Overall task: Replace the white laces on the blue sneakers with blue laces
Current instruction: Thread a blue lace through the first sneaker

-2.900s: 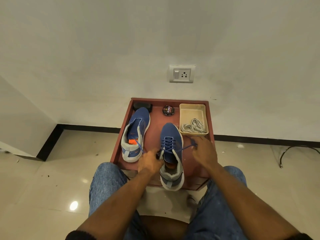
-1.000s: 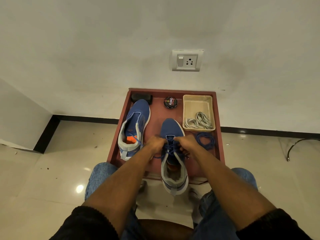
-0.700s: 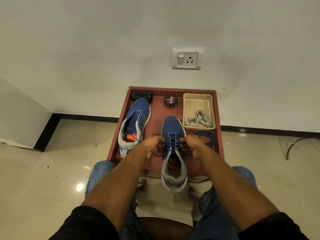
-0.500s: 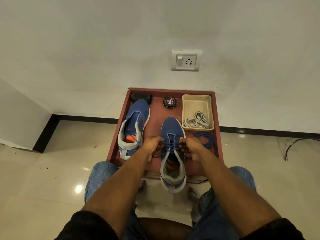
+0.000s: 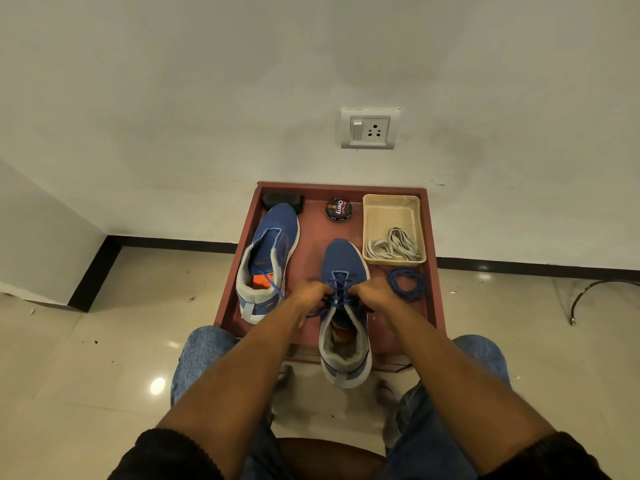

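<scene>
While your left hand (image 5: 309, 295) and right hand (image 5: 369, 293) both curl on the blue lace (image 5: 337, 296), note the layout. Left: the unlaced sneaker (image 5: 268, 263), toe away from you, one lace end trailing at its collar. Centre: the sneaker being laced (image 5: 343, 306) sits between both hands, equally near each, long axis running from you toward the wall, toe to the wall, heel overhanging the red tabletop (image 5: 431, 271). Right: the spare blue lace (image 5: 406, 283) coiled just beside your right hand, nearer that one. White laces (image 5: 394, 244) lie in the tray (image 5: 391, 209).

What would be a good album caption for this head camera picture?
Both hands, left hand and right hand, grip the blue lace on the right sneaker, white laces set aside in a tray.
</scene>
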